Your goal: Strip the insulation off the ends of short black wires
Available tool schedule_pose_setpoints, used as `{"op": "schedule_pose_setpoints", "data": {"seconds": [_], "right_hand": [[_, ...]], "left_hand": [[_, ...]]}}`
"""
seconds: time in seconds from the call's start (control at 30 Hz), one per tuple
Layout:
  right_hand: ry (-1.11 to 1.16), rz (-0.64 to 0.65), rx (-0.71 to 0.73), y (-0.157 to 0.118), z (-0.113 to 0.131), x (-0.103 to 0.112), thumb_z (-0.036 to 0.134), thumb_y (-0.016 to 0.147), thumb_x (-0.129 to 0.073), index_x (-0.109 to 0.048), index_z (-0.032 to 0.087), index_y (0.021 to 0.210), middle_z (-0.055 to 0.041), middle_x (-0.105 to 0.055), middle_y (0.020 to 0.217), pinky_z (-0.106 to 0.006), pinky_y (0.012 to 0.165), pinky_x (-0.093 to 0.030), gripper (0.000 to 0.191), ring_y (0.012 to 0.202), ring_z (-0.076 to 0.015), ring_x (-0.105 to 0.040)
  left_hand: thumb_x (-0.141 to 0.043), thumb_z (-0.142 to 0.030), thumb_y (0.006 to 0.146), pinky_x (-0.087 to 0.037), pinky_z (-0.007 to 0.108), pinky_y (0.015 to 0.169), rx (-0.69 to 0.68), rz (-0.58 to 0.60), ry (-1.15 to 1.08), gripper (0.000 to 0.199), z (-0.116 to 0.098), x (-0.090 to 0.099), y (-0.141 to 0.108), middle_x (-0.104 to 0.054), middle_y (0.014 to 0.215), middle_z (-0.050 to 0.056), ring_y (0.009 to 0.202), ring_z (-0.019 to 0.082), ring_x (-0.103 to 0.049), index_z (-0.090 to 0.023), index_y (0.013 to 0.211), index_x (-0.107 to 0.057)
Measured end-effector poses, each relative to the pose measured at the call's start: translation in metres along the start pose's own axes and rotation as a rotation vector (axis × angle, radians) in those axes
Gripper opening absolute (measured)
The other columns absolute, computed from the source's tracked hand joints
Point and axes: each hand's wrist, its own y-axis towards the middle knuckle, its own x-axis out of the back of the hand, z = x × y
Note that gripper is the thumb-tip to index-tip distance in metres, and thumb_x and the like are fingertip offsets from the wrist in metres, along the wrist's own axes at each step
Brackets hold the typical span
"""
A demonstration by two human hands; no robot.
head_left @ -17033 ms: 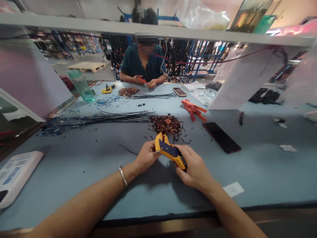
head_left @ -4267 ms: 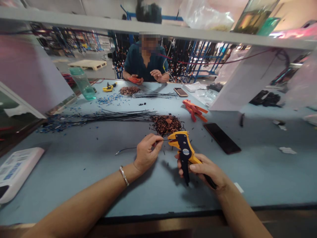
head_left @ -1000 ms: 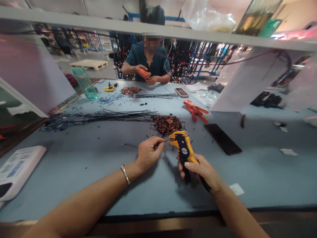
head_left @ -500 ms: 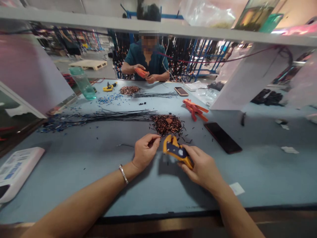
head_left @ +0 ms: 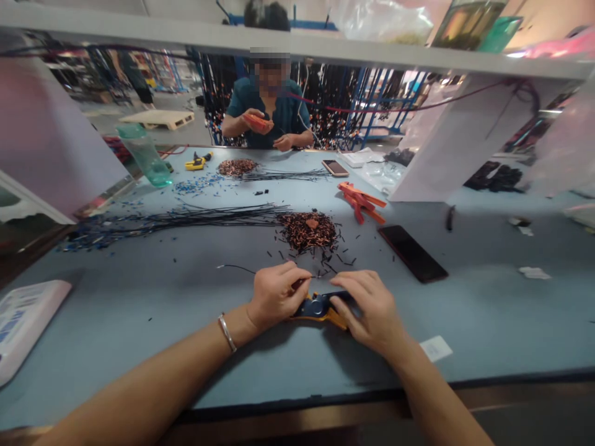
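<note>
Pinched in my left hand (head_left: 279,292) is a thin black wire (head_left: 237,267), its end sticking out to the left. The yellow and dark blue hand tool (head_left: 320,306) lies low over the table, its head partly hidden by my left hand. My right hand (head_left: 369,310) is at the tool's other end, with thumb and forefinger apart; whether it still grips the tool is unclear. Beyond both hands sits a pile of short black and copper-coloured pieces (head_left: 309,232). Long black wires (head_left: 218,215) stretch left from this pile.
A dark phone (head_left: 413,253) and red-orange pliers (head_left: 360,201) lie to the right. A white device (head_left: 32,322) is at the left edge. Across the table (head_left: 186,359), a person (head_left: 267,108) holds an orange tool, beneath a white shelf (head_left: 325,46).
The hand tool has swung flatter and moved left, under my left hand. My right hand's fingers have opened and moved nearer my left hand. The person opposite has moved their hands apart.
</note>
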Motion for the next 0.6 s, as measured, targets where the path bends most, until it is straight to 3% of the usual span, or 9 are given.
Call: {"op": "schedule_pose_setpoints", "data": {"seconds": [0.1,0.27,0.6], "right_hand": [[-0.067,-0.173,-0.001,-0.0011,-0.0009,-0.0035,0.012,0.088,-0.05,-0.062,0.018,0.108,-0.0133,-0.066,0.104,-0.04,0.083,-0.046,0.024,0.094,-0.0245,-0.061],[-0.119,-0.117,0.068,-0.0013,-0.0008,-0.0076,0.01,0.088,-0.052,-0.067,0.019,0.099,-0.0111,-0.067,0.099,-0.039,0.081,-0.042,0.021,0.089,-0.0225,-0.061],[-0.207,-0.081,0.042,0.0049,0.008,-0.0086,0.012,0.087,-0.052,-0.065,0.019,0.079,-0.0055,-0.068,0.08,-0.037,0.078,-0.036,0.017,0.073,-0.0183,-0.058]], "left_hand": [[-0.052,-0.019,0.087,-0.039,0.02,0.051,-0.117,0.047,0.058,0.017,-0.0022,-0.0001,-0.0018,-0.059,0.058,0.0,0.05,0.01,-0.052,-0.017,0.079,-0.067],[-0.05,-0.021,0.088,-0.039,0.022,0.052,-0.194,0.058,0.122,0.019,-0.004,-0.0016,-0.0036,-0.059,0.058,0.0,0.051,0.01,-0.052,-0.018,0.08,-0.067],[-0.048,-0.021,0.089,-0.034,0.023,0.049,-0.271,0.075,0.163,0.021,-0.0074,-0.0022,-0.0064,-0.056,0.055,-0.001,0.048,0.01,-0.048,-0.019,0.077,-0.065]]}}
